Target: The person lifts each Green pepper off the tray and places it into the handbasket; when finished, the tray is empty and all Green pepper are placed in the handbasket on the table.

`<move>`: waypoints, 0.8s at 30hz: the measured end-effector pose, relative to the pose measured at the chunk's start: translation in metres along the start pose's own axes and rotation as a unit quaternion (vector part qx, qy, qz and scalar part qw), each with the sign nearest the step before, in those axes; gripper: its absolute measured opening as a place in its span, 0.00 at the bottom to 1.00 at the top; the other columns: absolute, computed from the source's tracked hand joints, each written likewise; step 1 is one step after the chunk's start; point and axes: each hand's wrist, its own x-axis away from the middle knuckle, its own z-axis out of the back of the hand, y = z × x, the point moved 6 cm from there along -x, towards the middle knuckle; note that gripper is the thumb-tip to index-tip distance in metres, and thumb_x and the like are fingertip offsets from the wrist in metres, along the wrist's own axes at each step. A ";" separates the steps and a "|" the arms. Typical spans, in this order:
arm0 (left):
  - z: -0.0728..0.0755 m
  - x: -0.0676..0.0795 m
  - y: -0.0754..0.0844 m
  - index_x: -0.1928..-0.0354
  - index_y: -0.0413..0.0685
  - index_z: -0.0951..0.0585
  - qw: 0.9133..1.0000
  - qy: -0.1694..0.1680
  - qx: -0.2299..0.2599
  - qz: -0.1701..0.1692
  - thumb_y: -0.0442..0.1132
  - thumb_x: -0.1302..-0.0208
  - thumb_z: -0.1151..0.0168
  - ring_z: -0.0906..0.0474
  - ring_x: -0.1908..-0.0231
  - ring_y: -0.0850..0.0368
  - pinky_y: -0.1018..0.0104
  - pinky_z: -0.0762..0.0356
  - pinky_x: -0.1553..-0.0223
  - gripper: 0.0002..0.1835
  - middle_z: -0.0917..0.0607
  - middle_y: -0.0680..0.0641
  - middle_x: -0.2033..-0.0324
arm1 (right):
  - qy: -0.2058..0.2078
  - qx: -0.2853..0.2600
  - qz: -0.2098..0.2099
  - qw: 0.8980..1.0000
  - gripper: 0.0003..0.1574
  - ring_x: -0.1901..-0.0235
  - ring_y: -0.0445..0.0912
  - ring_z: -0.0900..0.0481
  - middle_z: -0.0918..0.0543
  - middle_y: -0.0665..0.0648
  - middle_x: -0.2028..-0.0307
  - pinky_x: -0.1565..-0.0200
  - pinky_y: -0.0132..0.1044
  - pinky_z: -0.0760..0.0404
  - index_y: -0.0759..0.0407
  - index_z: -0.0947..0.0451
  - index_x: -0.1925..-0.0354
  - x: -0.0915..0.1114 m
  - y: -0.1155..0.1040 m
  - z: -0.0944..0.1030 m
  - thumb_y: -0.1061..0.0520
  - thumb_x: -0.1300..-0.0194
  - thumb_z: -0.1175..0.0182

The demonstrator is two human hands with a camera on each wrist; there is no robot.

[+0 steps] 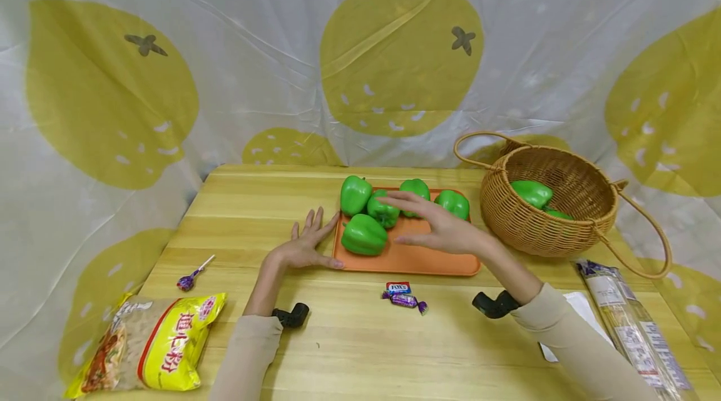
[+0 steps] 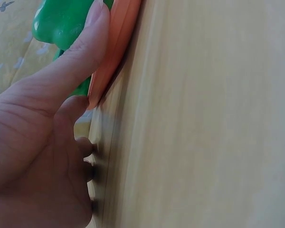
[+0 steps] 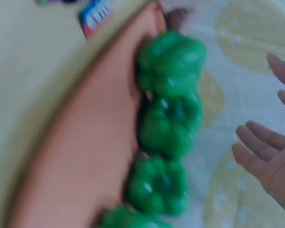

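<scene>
— Head view: what is recorded?
— Five green peppers [image 1: 364, 235] are noted on the orange tray [image 1: 428, 257], centre of the frame; two more are seen in the basket [image 1: 535, 232] at right. The left hand [image 1: 304, 248] is found spread at the tray's left edge. The right hand [image 1: 445, 229] is held over the tray, fingers apart, nothing gripped.
— Left wrist view?
— Thumb and forefinger are seen at the tray's rim, upper left; nothing is pinched. Whether a pepper is touched by the thumb cannot be told.
— Right wrist view?
— Blurred. Four peppers are lined up near the centre; the fingers, at right, are spread and clear of them.
— Step in hand?
— Judged: tray steadied at left, right hand free. For any pepper to be moved, the right fingers must be closed round it.
</scene>
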 end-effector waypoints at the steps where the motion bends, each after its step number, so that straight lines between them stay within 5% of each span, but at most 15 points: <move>1: 0.000 0.000 0.000 0.23 0.61 0.61 1.000 0.000 0.000 0.000 0.62 0.49 0.30 0.82 0.27 0.35 0.29 0.81 0.34 0.61 0.73 0.35 0.26 | -0.006 -0.002 -0.002 1.000 0.43 0.26 0.51 0.46 0.46 0.51 0.25 0.34 0.57 0.33 0.34 0.44 0.27 -0.003 0.001 -0.008 0.48 0.36 0.37; 9: 0.001 0.000 0.000 0.23 0.61 0.61 1.000 0.002 -0.002 0.003 0.63 0.49 0.31 0.81 0.27 0.35 0.29 0.81 0.34 0.61 0.72 0.35 0.26 | -0.033 -0.019 0.006 0.999 0.41 0.26 0.58 0.45 0.49 0.57 0.24 0.35 0.56 0.31 0.39 0.40 0.28 -0.022 0.009 -0.047 0.54 0.35 0.37; 20: 0.000 -0.001 0.001 0.23 0.61 0.62 1.000 -0.003 -0.001 -0.001 0.63 0.48 0.32 0.82 0.27 0.34 0.28 0.81 0.34 0.61 0.74 0.35 0.26 | -0.047 0.030 0.025 0.998 0.37 0.29 0.56 0.38 0.45 0.61 0.26 0.46 0.44 0.20 0.45 0.31 0.33 -0.039 0.010 -0.061 0.63 0.38 0.37; 24: -0.001 0.000 0.001 0.23 0.61 0.62 1.000 -0.004 -0.002 0.000 0.63 0.48 0.32 0.82 0.27 0.34 0.28 0.81 0.34 0.61 0.74 0.34 0.26 | -0.047 0.072 0.028 0.996 0.39 0.29 0.56 0.40 0.41 0.61 0.27 0.40 0.48 0.23 0.46 0.30 0.33 -0.045 0.011 -0.066 0.65 0.41 0.34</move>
